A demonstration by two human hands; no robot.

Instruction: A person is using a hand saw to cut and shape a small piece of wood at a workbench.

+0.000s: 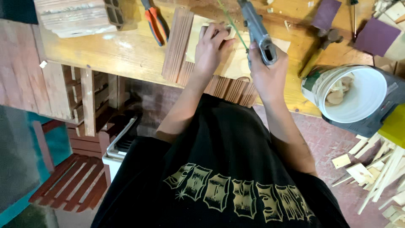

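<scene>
My left hand (212, 46) presses flat on a pale wooden board (236, 59) lying on the wooden workbench (109, 50). My right hand (265, 71) grips a grey pneumatic nail gun (258, 29), held upright just right of the left hand, with a thin green hose (232, 21) running up from it. Grooved brown wood strips (178, 42) lie under and beside the board, and some stick out over the bench's front edge.
Orange-handled pliers (155, 23) lie on the bench behind the left hand. A hammer (322, 46) and purple sandpaper sheets (375, 36) lie to the right. A white bucket of wood scraps (358, 93) stands at right, offcuts on the floor (379, 169). Slatted crates (80, 17) are at left.
</scene>
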